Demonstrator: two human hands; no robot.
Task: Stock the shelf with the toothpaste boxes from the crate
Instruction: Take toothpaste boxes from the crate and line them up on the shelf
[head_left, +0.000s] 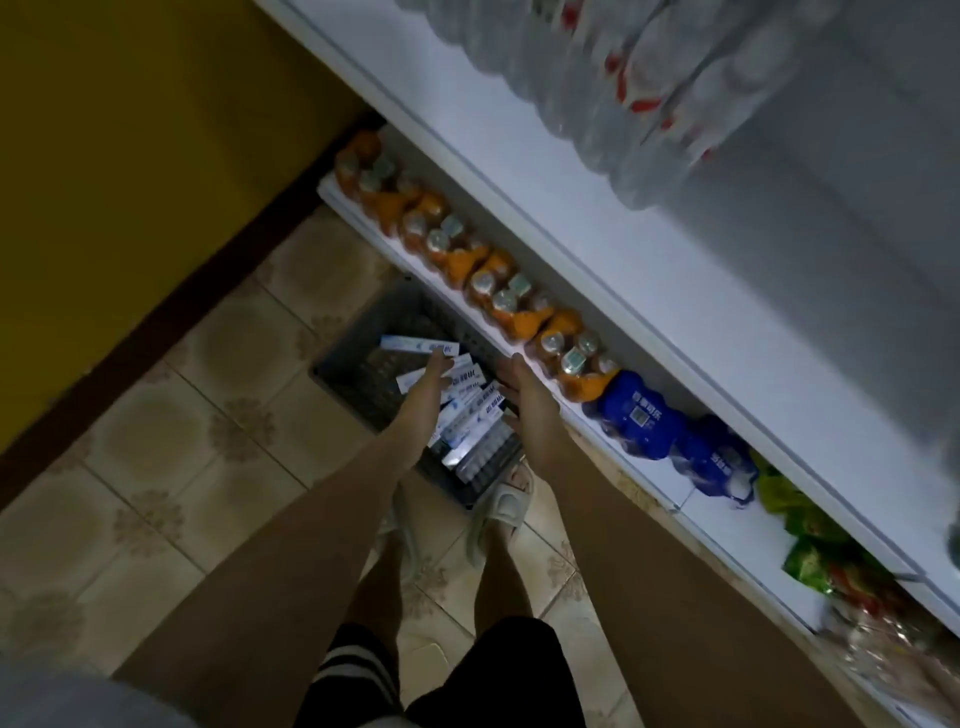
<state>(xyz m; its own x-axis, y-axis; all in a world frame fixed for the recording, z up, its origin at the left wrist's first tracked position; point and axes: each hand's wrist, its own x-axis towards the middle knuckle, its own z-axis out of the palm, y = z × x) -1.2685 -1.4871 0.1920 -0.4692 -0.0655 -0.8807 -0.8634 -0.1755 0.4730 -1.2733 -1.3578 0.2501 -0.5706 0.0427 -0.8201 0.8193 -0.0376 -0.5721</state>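
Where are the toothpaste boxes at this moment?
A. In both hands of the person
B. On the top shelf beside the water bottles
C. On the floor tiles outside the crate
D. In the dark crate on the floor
D: the toothpaste boxes lie piled inside the dark crate on the tiled floor, below the lowest shelf, while the left hand and right hand reach down over them with straight fingers.

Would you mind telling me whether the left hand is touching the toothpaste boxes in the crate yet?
Cannot tell. In the head view the left hand overlaps the toothpaste boxes in the crate with straight fingers, but looking down from above hides any gap or contact.
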